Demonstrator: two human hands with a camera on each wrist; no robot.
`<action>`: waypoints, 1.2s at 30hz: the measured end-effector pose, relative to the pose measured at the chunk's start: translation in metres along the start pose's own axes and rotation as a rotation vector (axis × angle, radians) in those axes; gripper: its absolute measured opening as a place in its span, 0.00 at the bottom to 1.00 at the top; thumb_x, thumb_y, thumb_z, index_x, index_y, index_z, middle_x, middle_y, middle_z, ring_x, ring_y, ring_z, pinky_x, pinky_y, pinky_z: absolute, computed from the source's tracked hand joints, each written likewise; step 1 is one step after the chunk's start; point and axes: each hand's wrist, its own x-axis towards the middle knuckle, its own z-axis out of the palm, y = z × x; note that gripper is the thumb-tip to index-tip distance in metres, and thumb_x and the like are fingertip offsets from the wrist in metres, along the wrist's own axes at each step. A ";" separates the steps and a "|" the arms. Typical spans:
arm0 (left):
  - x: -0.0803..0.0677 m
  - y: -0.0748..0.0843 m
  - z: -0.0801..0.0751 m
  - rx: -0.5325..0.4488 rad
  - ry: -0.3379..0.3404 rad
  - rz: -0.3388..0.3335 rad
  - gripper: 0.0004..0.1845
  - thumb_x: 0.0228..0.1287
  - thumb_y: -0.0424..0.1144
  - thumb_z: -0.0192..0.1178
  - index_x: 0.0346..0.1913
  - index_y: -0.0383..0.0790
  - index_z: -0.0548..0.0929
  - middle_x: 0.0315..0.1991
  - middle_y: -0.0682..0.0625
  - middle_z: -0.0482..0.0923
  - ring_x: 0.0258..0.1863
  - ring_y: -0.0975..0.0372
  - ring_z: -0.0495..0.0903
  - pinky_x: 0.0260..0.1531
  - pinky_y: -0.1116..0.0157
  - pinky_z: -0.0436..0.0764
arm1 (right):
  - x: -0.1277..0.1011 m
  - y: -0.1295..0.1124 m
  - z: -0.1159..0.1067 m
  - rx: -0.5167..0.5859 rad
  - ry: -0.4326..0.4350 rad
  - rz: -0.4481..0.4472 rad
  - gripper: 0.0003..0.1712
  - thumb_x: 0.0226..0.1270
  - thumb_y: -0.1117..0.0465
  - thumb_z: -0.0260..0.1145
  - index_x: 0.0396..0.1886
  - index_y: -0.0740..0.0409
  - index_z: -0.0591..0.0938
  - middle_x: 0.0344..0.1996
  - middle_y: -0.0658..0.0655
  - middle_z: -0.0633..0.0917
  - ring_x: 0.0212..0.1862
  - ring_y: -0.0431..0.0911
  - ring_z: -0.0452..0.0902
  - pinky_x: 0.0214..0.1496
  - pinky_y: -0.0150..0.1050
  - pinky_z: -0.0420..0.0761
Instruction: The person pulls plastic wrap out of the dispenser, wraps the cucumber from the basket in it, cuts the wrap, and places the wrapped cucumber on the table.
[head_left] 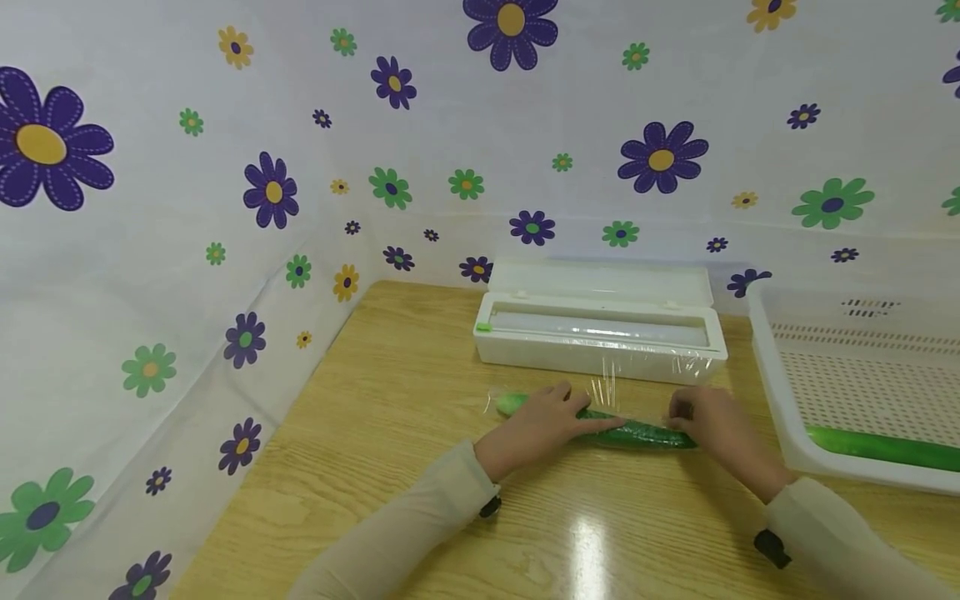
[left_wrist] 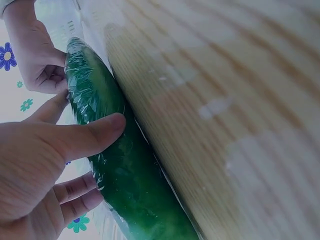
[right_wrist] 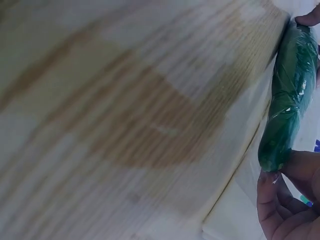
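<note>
A dark green cucumber [head_left: 645, 434] with a paler left end lies crosswise on the wooden table, clear plastic wrap [left_wrist: 82, 95] clinging to it in creases. My left hand [head_left: 534, 427] holds its left half, thumb on the near side and fingers on the far side. At the other end, my right hand [head_left: 716, 427] has thumb and index finger pinched together on the film beside the tip, as the right wrist view shows at the cucumber [right_wrist: 287, 120]. Stretched film runs from the cucumber back to a white wrap dispenser box [head_left: 547, 357].
The dispenser's lid [head_left: 600, 282] stands raised at the back, with a film roll [head_left: 592, 325] inside and a small green piece [head_left: 483, 327] at its left front. To the right is a white perforated basket [head_left: 780, 408] holding another green cucumber [head_left: 885, 447]. Flower-patterned cloth [head_left: 420, 133] hangs behind and left.
</note>
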 end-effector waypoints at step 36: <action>0.010 -0.020 0.008 -0.442 -0.205 -0.076 0.34 0.61 0.43 0.63 0.69 0.61 0.63 0.56 0.54 0.73 0.56 0.60 0.71 0.60 0.64 0.70 | 0.001 -0.023 0.011 -0.177 -0.110 -0.317 0.24 0.44 0.61 0.77 0.41 0.63 0.79 0.36 0.54 0.79 0.37 0.46 0.77 0.40 0.43 0.81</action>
